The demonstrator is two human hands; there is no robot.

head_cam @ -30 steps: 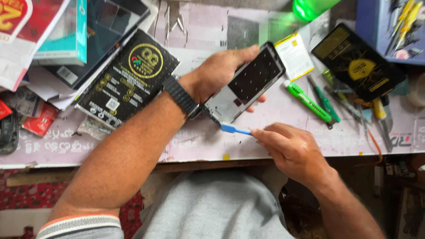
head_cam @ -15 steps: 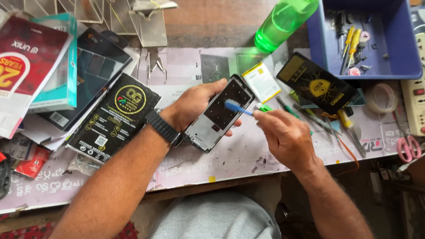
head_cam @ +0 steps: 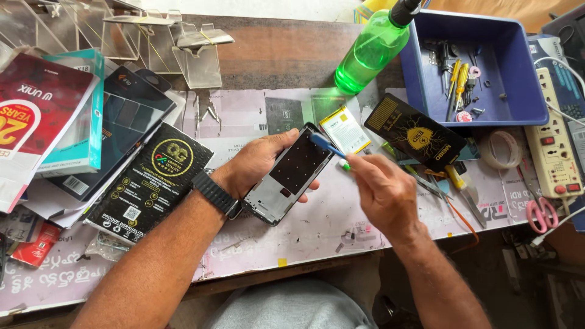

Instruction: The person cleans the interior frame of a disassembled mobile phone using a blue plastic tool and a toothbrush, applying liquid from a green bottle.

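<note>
Head view: phone frame (head_cam: pixel 291 176) (fingers-hidden edge)

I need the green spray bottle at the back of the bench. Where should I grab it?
Grip the green spray bottle around its wide body, coming from the left. It lies tilted against the blue tray on its right, and its narrow neck and black cap point away, up and to the right.

bottle (head_cam: pixel 370 53) top cut off | tray (head_cam: pixel 529 103) contents too small
</note>
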